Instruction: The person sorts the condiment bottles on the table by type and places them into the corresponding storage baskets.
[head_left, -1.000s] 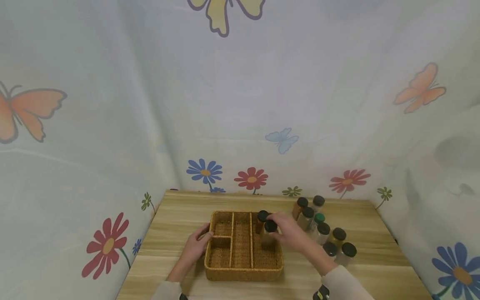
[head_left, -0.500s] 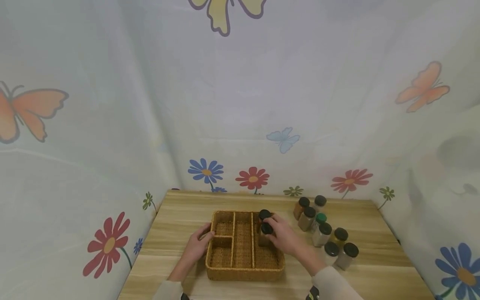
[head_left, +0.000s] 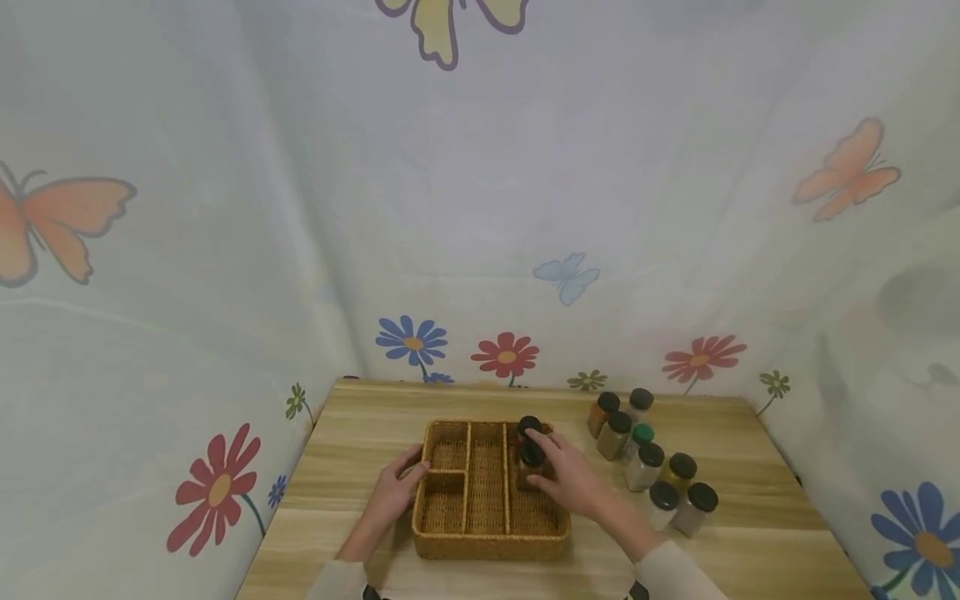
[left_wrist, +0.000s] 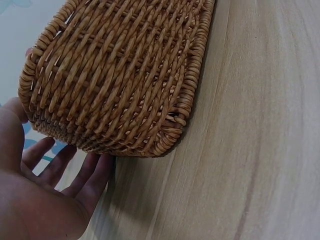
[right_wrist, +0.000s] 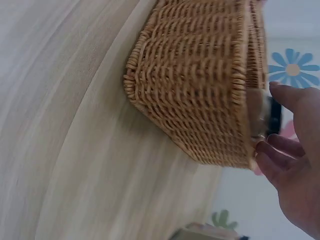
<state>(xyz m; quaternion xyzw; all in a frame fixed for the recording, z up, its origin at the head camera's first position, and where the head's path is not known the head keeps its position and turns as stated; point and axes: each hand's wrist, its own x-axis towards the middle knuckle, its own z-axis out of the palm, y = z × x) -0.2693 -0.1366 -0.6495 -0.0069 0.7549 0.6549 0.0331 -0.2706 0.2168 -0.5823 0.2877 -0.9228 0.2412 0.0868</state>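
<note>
A wicker basket (head_left: 491, 546) with several compartments stands on the table. My left hand (head_left: 396, 487) holds its left side, thumb over the rim and fingers against the outer wall (left_wrist: 115, 90). Two black-lidded jars stand upright in the right-hand compartment, the back jar (head_left: 528, 426) behind the front jar (head_left: 530, 477). My right hand (head_left: 573, 479) is spread around the front jar's lid, index finger above and thumb apart in front. In the right wrist view, the black lid (right_wrist: 274, 117) shows between thumb and fingers above the rim.
Right of the basket several jars stand in a loose group on the wooden table (head_left: 750, 467), among them a green-lidded jar (head_left: 640, 437), a yellowish jar (head_left: 678, 473) and an orange-brown jar (head_left: 602, 412). A flowered cloth (head_left: 480, 208) hangs behind and at both sides.
My right hand has brought the front jar slightly left and down into the right compartment beside the back jar, and its fingers have since spread off the lid. The left hand keeps its place.
</note>
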